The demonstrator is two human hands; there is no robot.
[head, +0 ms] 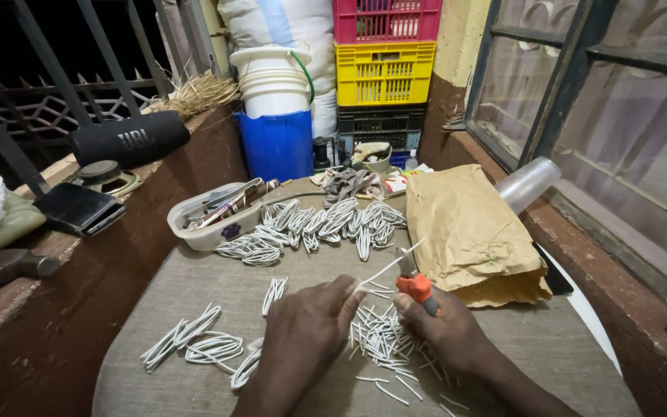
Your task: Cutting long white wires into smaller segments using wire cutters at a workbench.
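White wire [386, 269] is pinched in the fingers [349, 292] of the left hand [303, 340]. It is a thin, straight piece, and it slants up to the right, over the middle of the tabletop [194, 286]. The left hand is shut tight on the near end of the wire.

The right hand [445, 328] is closed around small cutters [414, 282] with orange handles. The metal tip of the cutters is right at the wire, but I cannot tell if it bites it.

Just under the two hands lies a pile of short cut bits [384, 340], white and thin like little sticks. Left of the hands lie a few long loops [202, 340] of the same wire. More bent bundles [318, 224] lie farther back on the grey tabletop.

Beside those bundles sits a white tub [214, 232] with tools in it. On the right lies a brown paper bag [468, 232], with a clear cup [530, 181] tipped over at its far corner. At the back stand a blue bucket [275, 147] and stacked crates [384, 73], pink, yellow and black.
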